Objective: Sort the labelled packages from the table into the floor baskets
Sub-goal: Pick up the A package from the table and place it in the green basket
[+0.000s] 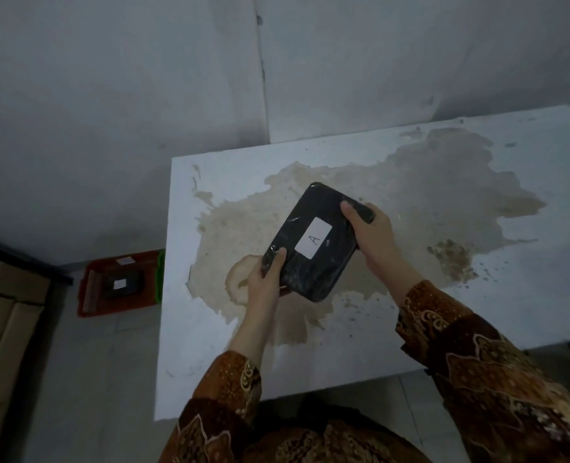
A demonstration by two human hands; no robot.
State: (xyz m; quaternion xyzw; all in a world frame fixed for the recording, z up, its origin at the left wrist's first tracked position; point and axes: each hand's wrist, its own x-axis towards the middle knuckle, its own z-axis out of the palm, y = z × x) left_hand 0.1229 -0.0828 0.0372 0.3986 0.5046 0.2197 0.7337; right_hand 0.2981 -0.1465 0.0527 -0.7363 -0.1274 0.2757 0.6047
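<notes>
Package, black, shiny wrap, white label reading "A", held in both hands just over the bench; can't tell if its underside touches the top. Left hand clamps the near-left corner, thumb on top, fingers hidden beneath. Right hand clamps the far-right end, thumb on top, fingers wrapped around the edge. So each grip is pinched shut on the package, none spread. Long axis runs diagonally, near-left to far-right, label face up and readable.

Outward: bench is white with a big brown stain spreading under and past the package. No other packages visible on it in this view. Patterned brown sleeves on both arms.

On the floor, left of the bench: orange basket, with a dark package with a white label inside; that letter too small to read. A green edge just beside it, likely a second basket, mostly hidden by the bench. Cardboard boxes far left.

Key relation: baskets lie down and left of the grip, so the left hand is nearer; judged step is reading the label, then carrying left and down. Which basket takes "A" can't be told.
</notes>
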